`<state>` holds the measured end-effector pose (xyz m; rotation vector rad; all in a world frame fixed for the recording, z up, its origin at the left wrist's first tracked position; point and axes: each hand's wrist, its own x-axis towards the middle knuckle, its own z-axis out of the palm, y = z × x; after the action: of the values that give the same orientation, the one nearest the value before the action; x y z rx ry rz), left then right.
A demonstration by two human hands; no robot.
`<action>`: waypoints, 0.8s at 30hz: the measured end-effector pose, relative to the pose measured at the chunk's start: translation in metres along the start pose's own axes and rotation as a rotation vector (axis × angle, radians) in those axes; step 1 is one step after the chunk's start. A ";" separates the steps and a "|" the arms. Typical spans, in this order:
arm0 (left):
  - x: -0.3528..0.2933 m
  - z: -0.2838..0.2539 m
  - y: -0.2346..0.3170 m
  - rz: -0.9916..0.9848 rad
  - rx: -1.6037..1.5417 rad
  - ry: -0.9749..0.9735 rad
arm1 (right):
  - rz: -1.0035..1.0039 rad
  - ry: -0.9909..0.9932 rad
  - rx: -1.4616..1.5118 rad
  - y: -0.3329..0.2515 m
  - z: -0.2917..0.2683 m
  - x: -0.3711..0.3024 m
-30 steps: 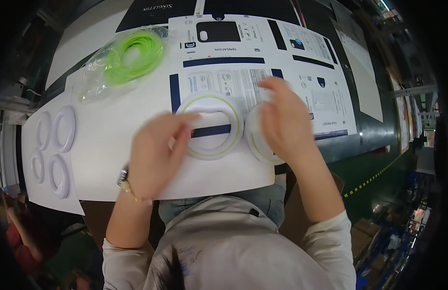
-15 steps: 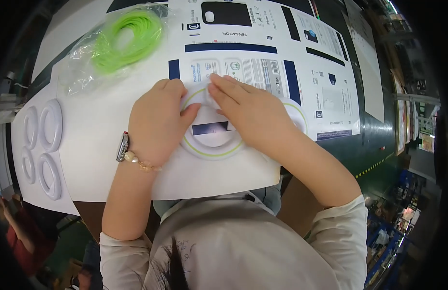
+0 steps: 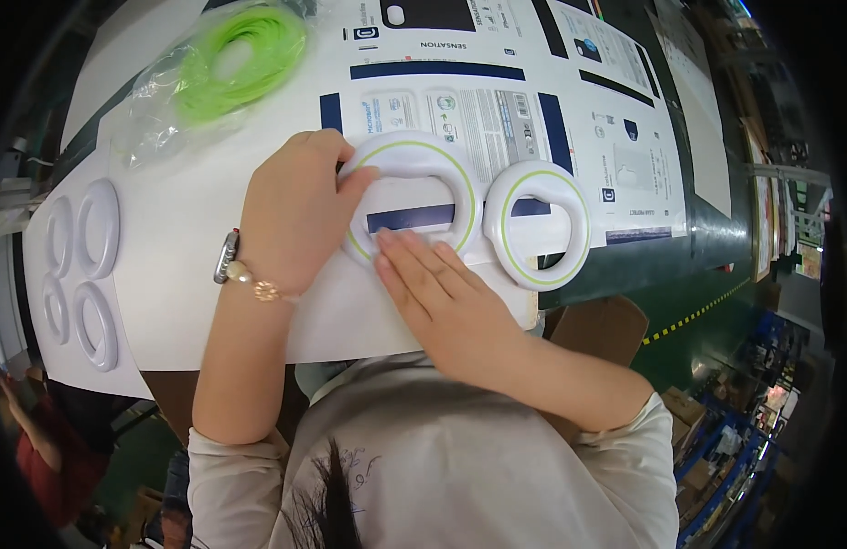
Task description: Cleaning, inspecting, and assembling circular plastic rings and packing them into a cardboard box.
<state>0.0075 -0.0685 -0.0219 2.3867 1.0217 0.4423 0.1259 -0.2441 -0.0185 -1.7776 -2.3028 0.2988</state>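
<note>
A thick white plastic ring (image 3: 464, 188) with a thin green line around its face lies flat in front of me. My left hand (image 3: 300, 206) is closed around its left side, the thumb reaching over the band towards the hole. On the near edge of that ring rests my right hand (image 3: 460, 311), fingers stretched out together and lying flat. A smaller white ring (image 3: 578, 220), also lined in green, sits just to the right, beside the larger one. The parts of the larger ring under my hands are hidden.
Several plain white rings (image 3: 98, 229) lie at the far left. A clear plastic bag (image 3: 154, 123) at the back left holds a bundle of bright green cord-like loops (image 3: 286, 46). Printed sheets (image 3: 643, 151) cover the table's back and right. Cardboard (image 3: 602, 325) stands below the near edge.
My right hand has slid from the far edge of the larger ring to its near edge, uncovering the far side and the smaller ring. My left hand stays in nearly the same place.
</note>
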 end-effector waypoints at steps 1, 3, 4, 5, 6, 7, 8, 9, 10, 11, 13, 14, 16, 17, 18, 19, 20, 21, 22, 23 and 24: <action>0.001 -0.003 -0.004 0.002 0.003 0.005 | -0.062 0.003 -0.020 0.005 0.002 0.007; 0.002 -0.009 -0.011 -0.078 -0.176 -0.110 | -0.126 0.010 -0.043 0.012 0.002 0.022; 0.002 -0.012 -0.009 -0.078 -0.173 -0.107 | -0.152 -0.004 -0.055 0.015 0.000 0.031; 0.002 -0.015 -0.006 -0.194 -0.291 -0.170 | -0.176 -0.019 -0.067 0.017 -0.001 0.039; 0.003 -0.017 -0.004 -0.310 -0.410 -0.233 | -0.176 -0.016 -0.068 0.023 0.001 0.047; 0.003 -0.019 -0.005 -0.311 -0.407 -0.228 | -0.149 0.039 -0.014 0.028 0.003 0.055; 0.003 -0.020 -0.007 -0.308 -0.432 -0.219 | -0.120 0.095 0.040 0.030 0.005 0.060; 0.003 -0.020 -0.009 -0.303 -0.456 -0.211 | -0.121 0.098 0.039 0.029 0.006 0.062; 0.002 -0.017 -0.012 -0.300 -0.456 -0.211 | -0.099 0.123 0.023 0.030 0.007 0.063; -0.001 -0.012 -0.014 -0.217 -0.485 -0.152 | -0.076 0.149 0.006 0.030 0.007 0.064; -0.005 -0.011 -0.012 -0.115 -0.520 -0.103 | 0.000 0.208 -0.023 0.026 0.005 0.062; -0.007 -0.014 -0.010 -0.092 -0.438 -0.115 | 0.073 0.266 -0.050 0.024 0.003 0.060; -0.010 -0.022 -0.003 -0.052 -0.361 -0.135 | 0.128 0.138 0.027 0.022 -0.009 0.062; -0.010 -0.028 0.001 -0.124 -0.341 -0.142 | 0.175 0.007 0.116 0.024 -0.016 0.060; -0.007 -0.031 0.006 -0.196 -0.321 -0.148 | 0.202 0.013 0.103 0.030 -0.018 0.052; -0.006 -0.030 0.008 -0.181 -0.324 -0.156 | 0.220 0.092 0.192 0.035 -0.016 0.045; -0.004 -0.028 0.011 -0.020 -0.179 0.013 | 0.238 0.172 0.278 0.041 -0.017 0.037; -0.002 -0.025 0.015 0.141 -0.038 0.184 | 0.252 0.179 0.269 0.045 -0.022 0.026; -0.001 -0.028 0.025 0.148 -0.035 0.185 | 0.230 0.353 0.241 0.046 -0.033 0.012; 0.000 -0.025 0.039 0.291 0.041 0.157 | 0.217 0.521 0.206 0.051 -0.041 -0.005; -0.003 -0.026 0.053 0.423 0.134 0.135 | 0.270 0.583 0.174 0.060 -0.055 -0.019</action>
<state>0.0232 -0.0939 0.0290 2.7302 0.6091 0.7114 0.2022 -0.2465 0.0160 -1.7873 -1.5950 0.0108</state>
